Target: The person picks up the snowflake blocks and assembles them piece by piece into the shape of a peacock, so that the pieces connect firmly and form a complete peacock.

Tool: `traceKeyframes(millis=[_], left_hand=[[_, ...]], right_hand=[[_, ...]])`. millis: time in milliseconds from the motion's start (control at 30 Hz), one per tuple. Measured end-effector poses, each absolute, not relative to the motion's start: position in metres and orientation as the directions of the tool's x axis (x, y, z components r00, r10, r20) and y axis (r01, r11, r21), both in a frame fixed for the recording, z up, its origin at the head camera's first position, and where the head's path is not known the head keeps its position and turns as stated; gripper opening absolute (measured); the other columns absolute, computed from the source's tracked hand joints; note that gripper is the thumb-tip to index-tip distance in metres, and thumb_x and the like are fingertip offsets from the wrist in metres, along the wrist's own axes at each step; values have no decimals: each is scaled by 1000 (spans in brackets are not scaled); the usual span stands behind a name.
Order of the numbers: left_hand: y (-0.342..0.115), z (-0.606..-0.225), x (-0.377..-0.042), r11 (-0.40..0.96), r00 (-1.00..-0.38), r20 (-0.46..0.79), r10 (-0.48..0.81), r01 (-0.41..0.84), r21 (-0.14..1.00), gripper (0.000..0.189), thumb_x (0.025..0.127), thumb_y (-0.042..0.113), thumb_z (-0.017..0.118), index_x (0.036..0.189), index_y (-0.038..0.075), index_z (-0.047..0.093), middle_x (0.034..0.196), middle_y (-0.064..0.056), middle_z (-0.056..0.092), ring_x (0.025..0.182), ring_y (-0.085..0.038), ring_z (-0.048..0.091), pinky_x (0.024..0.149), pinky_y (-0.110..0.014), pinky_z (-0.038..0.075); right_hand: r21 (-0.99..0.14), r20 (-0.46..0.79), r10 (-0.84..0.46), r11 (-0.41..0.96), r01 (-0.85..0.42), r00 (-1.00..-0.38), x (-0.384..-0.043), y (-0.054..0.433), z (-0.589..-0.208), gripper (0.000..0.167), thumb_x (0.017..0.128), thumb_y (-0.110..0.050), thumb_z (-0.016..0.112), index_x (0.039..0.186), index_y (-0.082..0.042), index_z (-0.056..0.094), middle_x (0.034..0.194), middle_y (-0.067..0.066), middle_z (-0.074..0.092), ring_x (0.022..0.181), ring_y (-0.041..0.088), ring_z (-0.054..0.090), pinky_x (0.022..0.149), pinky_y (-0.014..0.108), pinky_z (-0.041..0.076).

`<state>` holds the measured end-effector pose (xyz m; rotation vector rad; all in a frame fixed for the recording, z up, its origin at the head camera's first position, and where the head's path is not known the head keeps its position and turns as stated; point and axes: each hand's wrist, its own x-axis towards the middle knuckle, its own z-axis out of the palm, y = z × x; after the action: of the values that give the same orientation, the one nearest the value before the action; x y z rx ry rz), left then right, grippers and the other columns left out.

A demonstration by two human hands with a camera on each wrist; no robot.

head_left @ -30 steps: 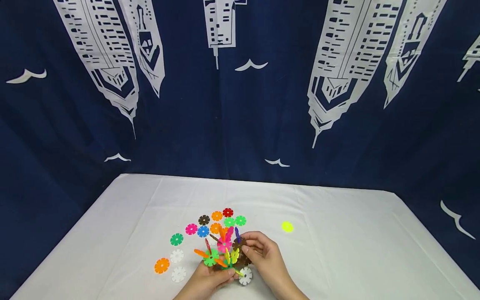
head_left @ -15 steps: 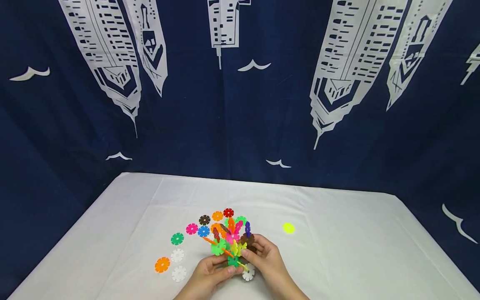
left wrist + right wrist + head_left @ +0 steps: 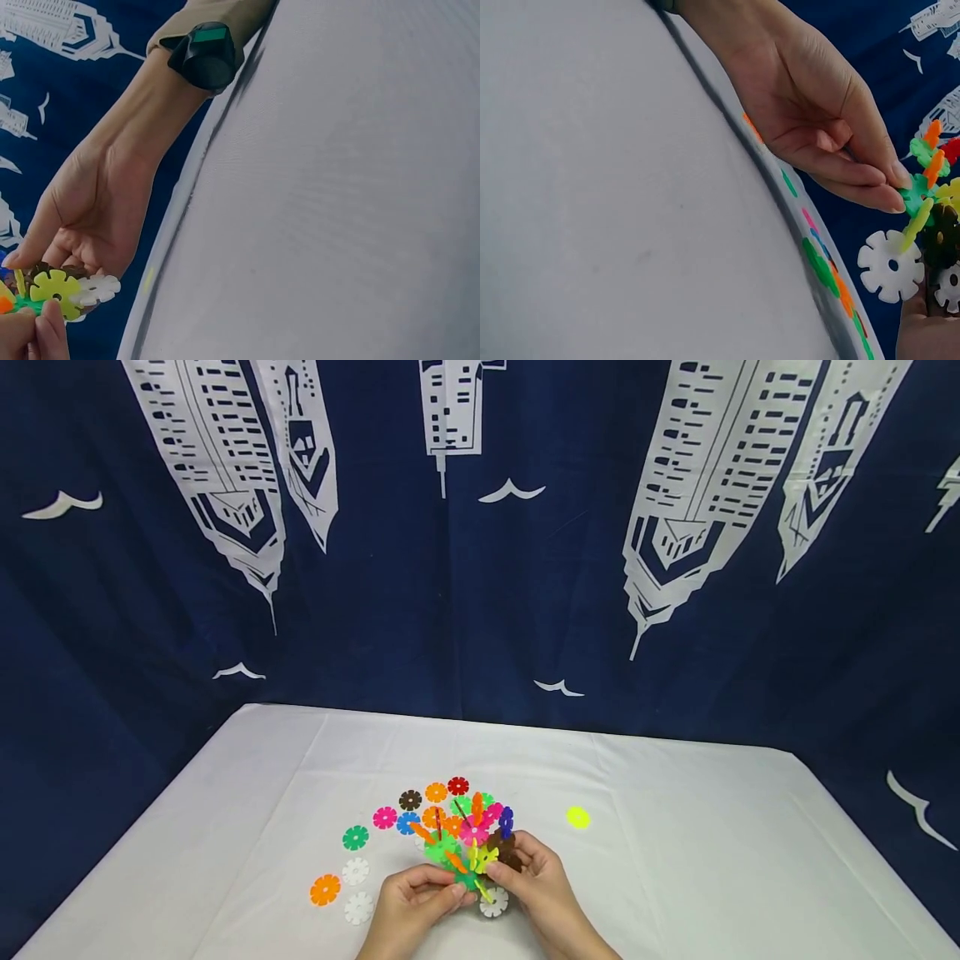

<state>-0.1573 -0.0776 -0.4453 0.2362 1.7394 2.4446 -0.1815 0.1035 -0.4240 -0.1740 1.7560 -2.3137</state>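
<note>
A cluster of interlocked plastic snowflake discs (image 3: pixel 468 843) in pink, green, orange, yellow, brown and blue is held just above the white table (image 3: pixel 675 860). My left hand (image 3: pixel 442 893) pinches a green disc (image 3: pixel 915 196) at the cluster's lower edge. In the right wrist view the left hand (image 3: pixel 889 187) shows its thumb and forefinger closed on that disc. My right hand (image 3: pixel 510 864) grips the brown side of the cluster. The left wrist view shows the right hand (image 3: pixel 52 259) curled over the cluster (image 3: pixel 60 289). A white disc (image 3: pixel 493 902) hangs at the cluster's bottom.
Loose discs lie left of and behind the hands: orange (image 3: pixel 325 889), two white (image 3: pixel 355 870) (image 3: pixel 358 907), green (image 3: pixel 356 837), pink (image 3: pixel 385 817), brown (image 3: pixel 410 799), red (image 3: pixel 457 786). A yellow-green disc (image 3: pixel 577 817) lies alone to the right. A navy curtain (image 3: pixel 480 610) hangs behind.
Both hands have turned the cluster and carried it slightly right and away from me. The loose discs on the table have not moved.
</note>
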Motion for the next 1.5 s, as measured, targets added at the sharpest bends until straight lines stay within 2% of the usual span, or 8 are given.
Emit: traceKeyframes(millis=[167,400,733,933,1133,1367,1500], left_hand=[[-76,-446,-156,-317,-979,76,187,13,948,25,84,-2,65,99,-21,56,81,-18,68,80,-22,67,76,-31,52],[-76,-445,-153,-335,-972,136,189,66,940,26,86,-6,62,98,-26,51,82,-18,68,80,-23,67,76,-30,52],[-78,-448,-156,-311,-971,164,175,103,945,25,86,-7,60,95,-26,47,84,-24,66,80,-21,67,76,-32,52],[-75,-449,-159,-345,-969,135,209,56,937,27,87,-6,60,98,-27,45,87,-22,64,81,-21,67,78,-31,51],[-73,-448,-158,-366,-970,125,208,41,930,28,86,-6,61,99,-26,47,86,-19,66,81,-21,67,78,-31,51],[-74,-447,-158,-394,-965,107,241,3,919,30,87,-6,60,103,-27,45,87,-20,66,83,-22,67,79,-30,51],[-73,-446,-158,-402,-965,90,246,-17,916,28,87,-6,60,102,-25,47,88,-21,65,83,-22,67,79,-30,51]], right_hand=[[-958,-51,-280,-257,126,-959,-179,104,-423,41,89,-7,64,122,12,49,112,13,61,103,17,55,87,27,47],[-964,-22,-277,-247,93,-961,-176,103,-421,36,88,-5,65,116,14,53,107,16,62,100,19,57,86,29,48],[-995,35,-218,-98,-14,-975,-177,93,-419,36,86,-11,69,111,11,58,102,14,62,93,20,56,79,26,49],[-996,29,-234,-93,-8,-972,-176,95,-416,48,89,-17,66,126,8,49,115,16,55,107,26,51,86,28,47],[-989,27,-303,-150,19,-952,-175,100,-413,48,96,-20,54,130,11,43,125,20,48,115,28,46,91,28,44],[-979,-21,-281,-191,77,-959,-177,107,-409,44,97,-20,54,126,12,45,113,15,59,97,20,58,83,30,49],[-979,-38,-269,-181,90,-962,-179,106,-409,45,95,-19,57,125,13,46,110,14,60,95,18,58,82,29,50]])
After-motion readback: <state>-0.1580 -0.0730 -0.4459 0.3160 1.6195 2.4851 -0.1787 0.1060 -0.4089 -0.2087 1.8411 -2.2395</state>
